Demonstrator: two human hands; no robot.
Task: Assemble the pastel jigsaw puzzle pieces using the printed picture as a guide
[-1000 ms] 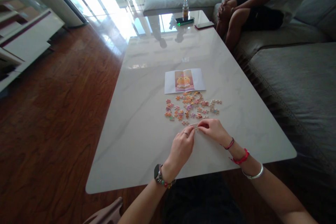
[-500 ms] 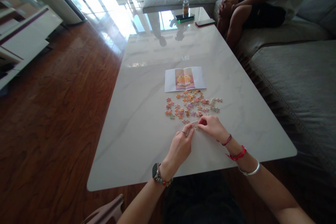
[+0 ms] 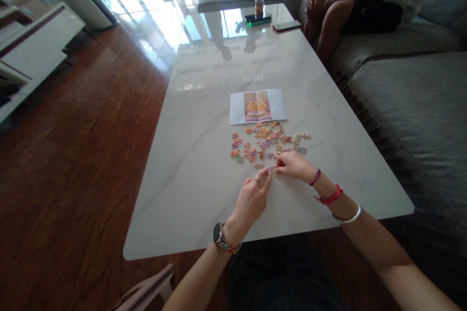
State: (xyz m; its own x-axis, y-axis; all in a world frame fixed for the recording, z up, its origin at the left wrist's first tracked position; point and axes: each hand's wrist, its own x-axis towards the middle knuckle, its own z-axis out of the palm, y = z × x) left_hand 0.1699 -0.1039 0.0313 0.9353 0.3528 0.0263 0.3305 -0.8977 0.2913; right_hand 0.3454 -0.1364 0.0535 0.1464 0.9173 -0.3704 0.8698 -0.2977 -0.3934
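Several loose jigsaw pieces (image 3: 266, 144) lie scattered on the white marble table (image 3: 204, 155). A printed reference picture (image 3: 257, 106) of an orange cartoon figure lies just beyond them. My left hand (image 3: 251, 200), with a ring and a watch, pinches its fingertips at a small puzzle piece (image 3: 272, 170) near the heap's front edge. My right hand (image 3: 295, 165), wearing red cords and a silver bangle, meets it fingertip to fingertip and pinches the same spot. Both hands rest on the tabletop, fingers closed.
Another person (image 3: 350, 0) sits on the grey sofa (image 3: 408, 92) at the far right. A small bottle (image 3: 259, 5), a dark phone (image 3: 258, 18) and a red-edged phone (image 3: 286, 25) stand at the table's far end. Wooden floor (image 3: 80, 146) lies left.
Both hands have crept slightly forward toward the heap of pieces, still pinched together. The camera tilted a little, so the table sits higher in view.
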